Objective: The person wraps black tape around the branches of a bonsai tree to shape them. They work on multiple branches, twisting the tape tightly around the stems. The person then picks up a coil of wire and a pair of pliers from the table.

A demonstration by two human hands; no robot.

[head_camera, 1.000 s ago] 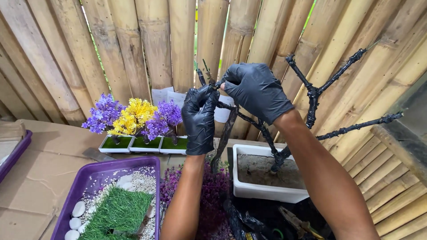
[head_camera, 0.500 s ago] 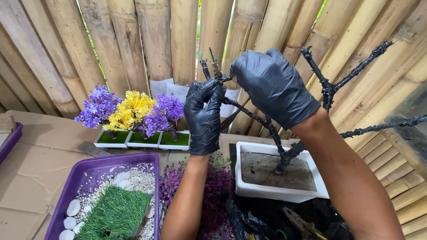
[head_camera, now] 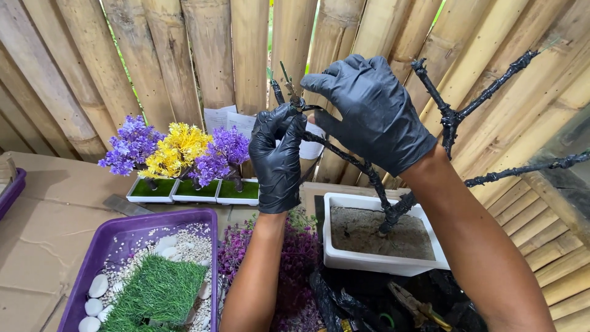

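While the purple tray (head_camera: pixel 80 270) of pebbles and grass sat at seven o'clock and three small flower pots (head_camera: pixel 190 192) stood at nine, the left hand (head_camera: pixel 278 161) pinched shut on the tip of a black wrapped branch (head_camera: pixel 344 157) near centre. The right hand (head_camera: pixel 375 110) curled over that same tip at one o'clock, closed on it too. The branch rose from a white planter (head_camera: pixel 369 261) at five o'clock. It looked wiry, light and bendable, best held near the tip being worked.
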